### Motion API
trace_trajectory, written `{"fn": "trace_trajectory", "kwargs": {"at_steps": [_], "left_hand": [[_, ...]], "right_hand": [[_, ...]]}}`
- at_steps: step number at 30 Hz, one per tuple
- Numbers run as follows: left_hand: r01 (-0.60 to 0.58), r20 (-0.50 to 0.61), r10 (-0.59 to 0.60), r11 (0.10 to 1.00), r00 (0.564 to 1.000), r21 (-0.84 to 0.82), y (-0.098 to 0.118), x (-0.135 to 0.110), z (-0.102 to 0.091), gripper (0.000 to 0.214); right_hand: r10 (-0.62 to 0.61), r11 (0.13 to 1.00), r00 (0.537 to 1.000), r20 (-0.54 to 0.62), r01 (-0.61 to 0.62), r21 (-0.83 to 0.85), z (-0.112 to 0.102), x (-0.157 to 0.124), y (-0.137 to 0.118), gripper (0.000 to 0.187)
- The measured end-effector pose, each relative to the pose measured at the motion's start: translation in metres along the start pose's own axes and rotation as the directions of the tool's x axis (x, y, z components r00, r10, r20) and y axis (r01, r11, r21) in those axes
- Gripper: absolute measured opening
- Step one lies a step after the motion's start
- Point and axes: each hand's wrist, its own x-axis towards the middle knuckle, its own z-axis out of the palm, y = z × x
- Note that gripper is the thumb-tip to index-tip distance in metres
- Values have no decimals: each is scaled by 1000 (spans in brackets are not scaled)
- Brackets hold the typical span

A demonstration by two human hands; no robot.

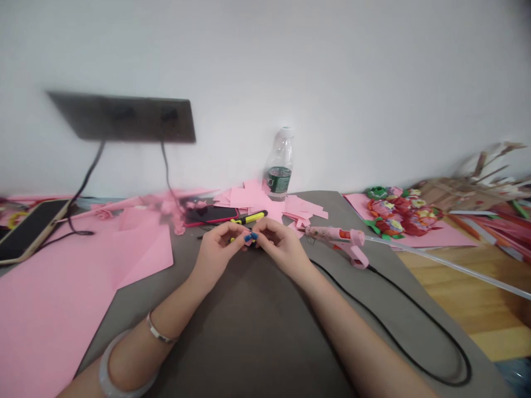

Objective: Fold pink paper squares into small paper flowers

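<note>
Both hands meet above the grey table, fingers pinched close together. My left hand (222, 243) and my right hand (276, 240) hold what looks like a small piece of pink paper (249, 242) between the fingertips, mostly covered by them. Blue shows at both thumb tips, perhaps nail colour. Just behind the fingers lies a yellow and black utility knife (251, 217). A pink hot glue gun (338, 236) rests to the right of my right hand. Cut pink paper pieces (244, 197) are scattered beyond the hands.
A clear bottle (281, 160) with a green label stands by the wall. Large pink sheets (83, 282) and a phone (31, 229) lie left. Paper flowers (402, 210) sit at the right. The glue gun's black cable (398, 337) loops across the table's right side.
</note>
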Motion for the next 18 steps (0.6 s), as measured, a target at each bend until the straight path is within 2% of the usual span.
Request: {"fn": "trace_trajectory", "kwargs": {"at_steps": [8,14,18], "left_hand": [[-11,-28,12,1000,1000,14,1,1,0,14],[49,-5,-50,993,999,-108,-2,0,3,19],[75,-17,-77,991,997,-111,-4,1,3,23]], "right_hand": [[-6,998,1000,1,6,-68,-1,0,-2,20],[-37,998,998,-42,35,-59,-2,1,-1,18],[-33,997,999,-20,31,-73,-4,2,-1,19]]}}
